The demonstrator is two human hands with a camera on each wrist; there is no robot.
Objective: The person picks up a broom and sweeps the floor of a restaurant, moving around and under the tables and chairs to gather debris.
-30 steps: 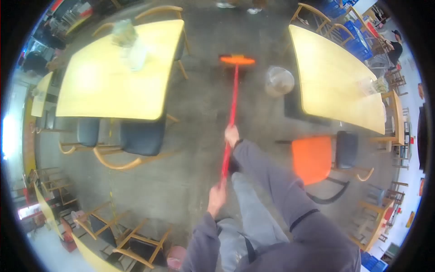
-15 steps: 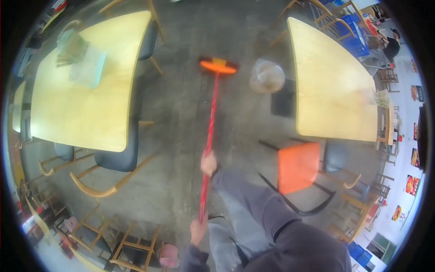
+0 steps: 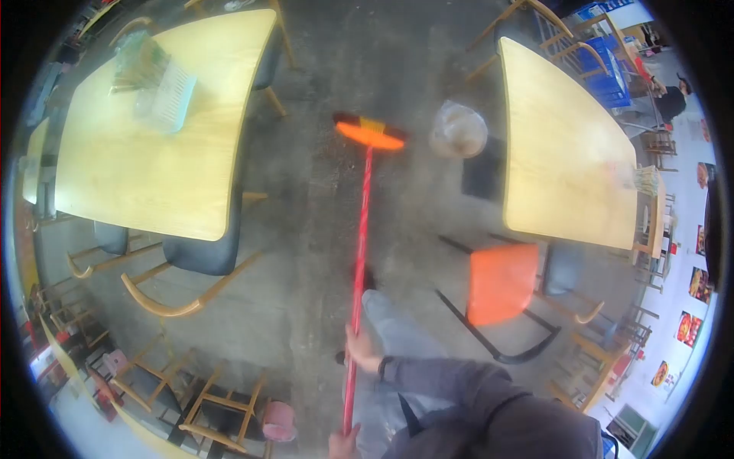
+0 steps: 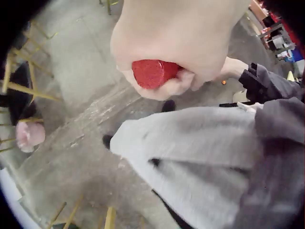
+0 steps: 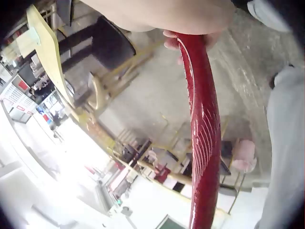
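So nearest thing is the left hand [image 3: 343, 442], fingers curled round the butt end of a red broom [image 3: 361, 252], with the round end cap poking out of the fist in the left wrist view. A bit farther up, the right hand [image 3: 365, 352] is wrapped round the same handle, though the right wrist cam hides part of that grip.

Handling-wise, I'd guess it's light for its length and pretty stiff, with most of the drag out at the far end. The handle looks glossy, so maybe a touch slippery if wet, and nothing about it looks fragile. Two hands spaced apart on the stick, one at the butt, seems about right to me.

Near left there's a pink bin [image 3: 279, 421] by some wooden chairs; over on the right, an orange chair [image 3: 502, 283]. Farther out, the handle runs between the left table [image 3: 153, 183] and the right table [image 3: 566, 153] to the orange broom head [image 3: 371, 136] down on the floor, left of a bucket in see-through plastic [image 3: 459, 131].

Brands? Nothing I can read. The handle just has pale curved lines, and the food pictures [image 3: 690, 329] on the right wall are too small for text.
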